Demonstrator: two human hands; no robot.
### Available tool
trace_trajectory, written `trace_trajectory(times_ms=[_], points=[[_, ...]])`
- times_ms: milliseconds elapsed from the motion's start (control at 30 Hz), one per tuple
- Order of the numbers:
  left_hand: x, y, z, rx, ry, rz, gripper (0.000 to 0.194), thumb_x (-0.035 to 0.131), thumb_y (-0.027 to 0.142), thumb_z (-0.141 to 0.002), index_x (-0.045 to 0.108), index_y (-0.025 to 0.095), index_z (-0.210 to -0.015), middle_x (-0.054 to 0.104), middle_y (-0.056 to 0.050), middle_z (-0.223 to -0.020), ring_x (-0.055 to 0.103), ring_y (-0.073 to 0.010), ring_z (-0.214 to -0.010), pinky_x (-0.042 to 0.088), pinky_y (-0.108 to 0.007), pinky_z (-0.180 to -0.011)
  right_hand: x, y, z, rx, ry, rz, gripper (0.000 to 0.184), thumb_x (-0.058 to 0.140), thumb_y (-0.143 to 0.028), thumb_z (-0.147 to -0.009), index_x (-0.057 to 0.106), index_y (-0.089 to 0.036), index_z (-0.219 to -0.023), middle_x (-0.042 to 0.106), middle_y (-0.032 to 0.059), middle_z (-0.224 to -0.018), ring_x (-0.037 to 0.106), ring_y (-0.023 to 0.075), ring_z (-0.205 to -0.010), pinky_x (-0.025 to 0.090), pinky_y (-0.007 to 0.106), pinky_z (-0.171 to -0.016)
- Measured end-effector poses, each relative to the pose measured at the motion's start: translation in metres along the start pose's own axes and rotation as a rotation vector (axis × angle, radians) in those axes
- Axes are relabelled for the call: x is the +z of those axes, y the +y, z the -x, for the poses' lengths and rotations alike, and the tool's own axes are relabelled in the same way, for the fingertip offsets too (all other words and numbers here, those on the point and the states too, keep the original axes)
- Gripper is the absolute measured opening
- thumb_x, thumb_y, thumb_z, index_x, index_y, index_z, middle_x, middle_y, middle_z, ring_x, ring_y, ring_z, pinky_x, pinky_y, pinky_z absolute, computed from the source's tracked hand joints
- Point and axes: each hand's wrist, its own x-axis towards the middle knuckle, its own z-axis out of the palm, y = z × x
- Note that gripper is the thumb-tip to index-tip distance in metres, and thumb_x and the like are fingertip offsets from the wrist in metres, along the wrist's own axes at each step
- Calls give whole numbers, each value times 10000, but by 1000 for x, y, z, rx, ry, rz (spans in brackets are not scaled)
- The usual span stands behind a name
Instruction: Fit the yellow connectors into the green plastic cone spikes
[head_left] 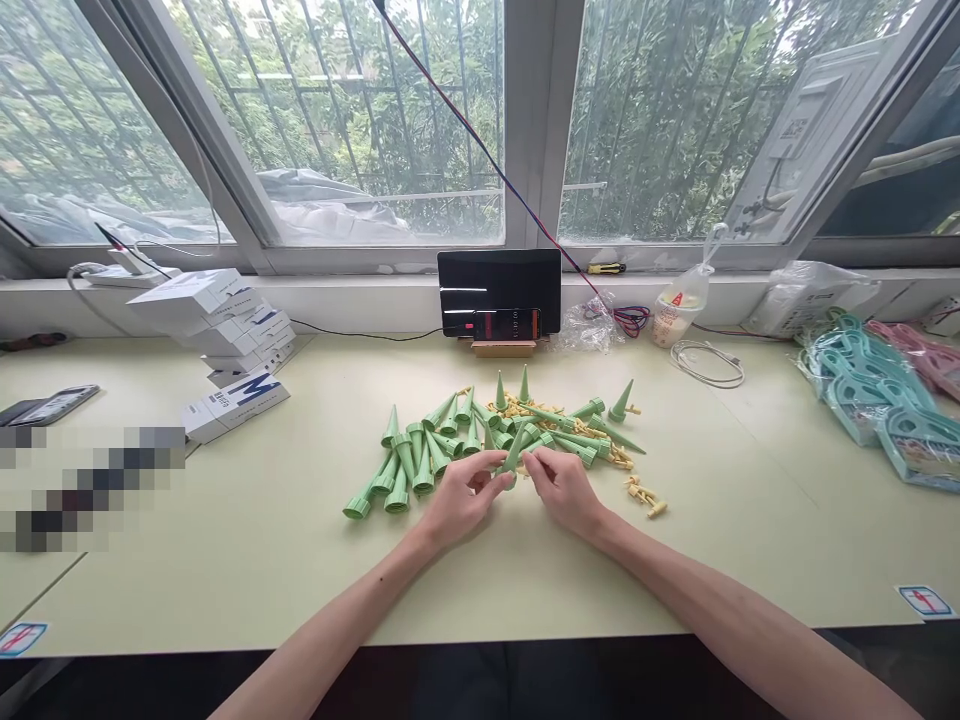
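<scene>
- And here's the room: the pale tabletop [285, 580] spreads wide to the left of the left hand [466, 492] and to the right of the right hand [564, 488], its near edge running below both wrists.
- Beyond the fingers it's crowded! Loose green cones [405, 447] lie heaped ahead and to the left of the left hand, yellow pieces [646, 497] just right of the right wrist, more among the cones.
- Farther out, a dark tablet [499, 280] leans straight ahead of both hands; white boxes [225, 312] stack well off to the left, teal packs [862, 385] well off to the right.
- Now the pose: both forearms slant inward over the near edge, hands low, nearly meeting, knuckles outward.
- Left hand, fingers curled, thumb pressing: it's gripping one green spike [513, 455], tip up and tilted slightly right.
- Right hand, fingertips pinched together just beside that spike; whether anything sits between them, I can't tell.
</scene>
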Motion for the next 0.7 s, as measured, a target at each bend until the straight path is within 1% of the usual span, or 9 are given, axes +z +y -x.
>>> trace_trajectory(times_ms=[67, 167, 200, 267, 333, 433, 533, 600, 700], points=[[0, 4, -1, -70, -3, 100, 393, 627, 463, -906, 661, 140, -1128, 631, -12, -700, 484, -90, -471, 438, -227, -456, -1, -4, 0, 20, -4, -8, 393, 422, -430, -1027, 467, -217, -699, 473, -26, -588, 396, 129, -508, 320, 274, -512], [-1, 9, -2, -133, 34, 218, 419, 651, 495, -878, 648, 132, -1088, 595, 10, -642, 466, -86, -443, 411, -214, -414, -2, -8, 0, 29, 5, -13, 232, 499, -412, -1000, 587, -199, -970, 613, 5, -730, 480, 133, -533, 380, 266, -520], [-1, 10, -2, -145, 45, 241, 418, 659, 501, -871, 647, 132, -1068, 569, 25, -607, 458, -84, -435, 399, -209, -406, -2, -8, 0, 20, 6, -12, 229, 522, -405, -990, 594, -194, -1044, 646, 21, -788, 504, 134, -545, 402, 267, -528], [-2, 10, -3, -156, 56, 267, 414, 663, 509, -865, 647, 132, -1036, 516, 51, -543, 440, -80, -418, 376, -199, -396, -1, -7, 0, -9, -9, -6, 249, 545, -391, -981, 604, -186, -1109, 683, 54, -891, 550, 141, -583, 441, 270, -550], [-3, 11, -4, -159, 58, 277, 414, 653, 519, -870, 649, 130, -1012, 477, 67, -500, 420, -75, -403, 358, -193, -389, 0, -5, 0, -40, -26, 1, 243, 549, -380, -981, 621, -180, -1098, 694, 75, -942, 579, 153, -630, 463, 273, -569], [-3, 12, -4, -161, 49, 290, 413, 640, 527, -876, 642, 131, -991, 469, 70, -499, 407, -70, -396, 351, -189, -383, 1, -2, 0, -59, -29, 4, 232, 544, -371, -988, 635, -170, -1059, 690, 71, -883, 578, 162, -649, 468, 275, -585], [-2, 13, -3, -142, 18, 270, 394, 648, 509, -875, 628, 136, -1001, 569, 28, -620, 442, -70, -434, 384, -195, -405, 0, -1, 0, -75, -37, -7, 245, 501, -360, -1009, 639, -168, -948, 653, 42, -765, 552, 155, -622, 446, 273, -594], [-2, 12, -2, -114, 5, 230, 383, 650, 486, -880, 620, 138, -1037, 620, -1, -707, 467, -73, -464, 414, -203, -435, -1, 0, 0, -81, -60, -22, 298, 459, -351, -1026, 613, -176, -841, 621, 26, -709, 532, 147, -606, 420, 267, -587], [-1, 10, -1, -76, 13, 169, 366, 652, 458, -884, 616, 145, -1070, 630, -7, -745, 484, -76, -482, 443, -214, -472, 0, 2, 1, -66, -88, -36, 372, 419, -359, -1040, 536, -192, -728, 547, -3, -629, 472, 134, -560, 378, 264, -562]])
